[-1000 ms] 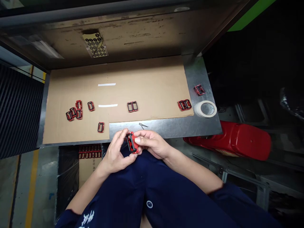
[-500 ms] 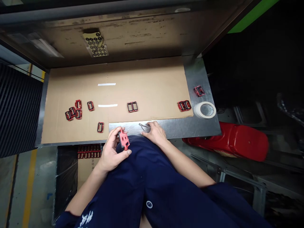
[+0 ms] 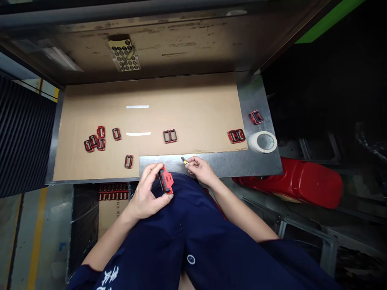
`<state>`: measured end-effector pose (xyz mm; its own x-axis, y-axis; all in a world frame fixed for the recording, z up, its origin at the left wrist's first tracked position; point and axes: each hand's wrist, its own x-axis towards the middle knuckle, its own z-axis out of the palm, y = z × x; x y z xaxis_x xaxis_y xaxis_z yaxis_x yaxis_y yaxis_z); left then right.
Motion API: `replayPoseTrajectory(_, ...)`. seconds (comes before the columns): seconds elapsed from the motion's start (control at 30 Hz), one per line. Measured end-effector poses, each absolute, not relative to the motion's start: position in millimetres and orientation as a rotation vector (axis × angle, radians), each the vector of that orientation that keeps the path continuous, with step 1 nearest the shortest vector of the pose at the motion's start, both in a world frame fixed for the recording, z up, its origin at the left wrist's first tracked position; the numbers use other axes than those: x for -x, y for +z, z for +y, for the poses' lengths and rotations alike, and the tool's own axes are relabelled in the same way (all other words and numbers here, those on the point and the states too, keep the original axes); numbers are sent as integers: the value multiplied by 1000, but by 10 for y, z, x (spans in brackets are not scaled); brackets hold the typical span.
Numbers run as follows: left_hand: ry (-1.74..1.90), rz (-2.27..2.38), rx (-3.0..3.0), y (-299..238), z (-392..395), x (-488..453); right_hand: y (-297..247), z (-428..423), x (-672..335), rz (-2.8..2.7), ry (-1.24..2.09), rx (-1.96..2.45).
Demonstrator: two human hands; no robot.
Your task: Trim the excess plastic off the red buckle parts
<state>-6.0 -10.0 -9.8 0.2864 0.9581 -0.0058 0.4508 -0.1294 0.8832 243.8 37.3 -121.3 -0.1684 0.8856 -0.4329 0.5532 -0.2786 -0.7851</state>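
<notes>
My left hand (image 3: 145, 191) grips a red and black rectangular buckle (image 3: 165, 181) just above my lap, at the metal sheet's front edge. My right hand (image 3: 201, 169) rests on the bare metal sheet (image 3: 211, 163) and pinches a small metal tool with a yellow spot (image 3: 184, 161) between its fingertips. The tool's exact kind is hard to tell at this size. Several similar red buckles lie on the brown cardboard sheet (image 3: 187, 108), out of reach of my fingers, in small groups.
A roll of masking tape (image 3: 263, 141) and a red buckle (image 3: 256, 117) lie on the metal at the right. A red plastic housing (image 3: 290, 183) sits beyond the bench's right edge. Below the front edge, a cardboard box (image 3: 110, 213) holds rows of red buckles.
My right hand has lifted the small tool from the metal sheet. The buckle in my left hand has turned, its dark side now showing.
</notes>
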Motion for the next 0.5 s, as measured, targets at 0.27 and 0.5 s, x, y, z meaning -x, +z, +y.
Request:
replayPoseTrajectory(0.27,775,1197,-1899,23,-72,17,-74,134,-2383,-1768,1202,975)
replayPoseTrajectory(0.5,810,1107,-1940,44,-59,5,47,76,-2302,-1862,881,809)
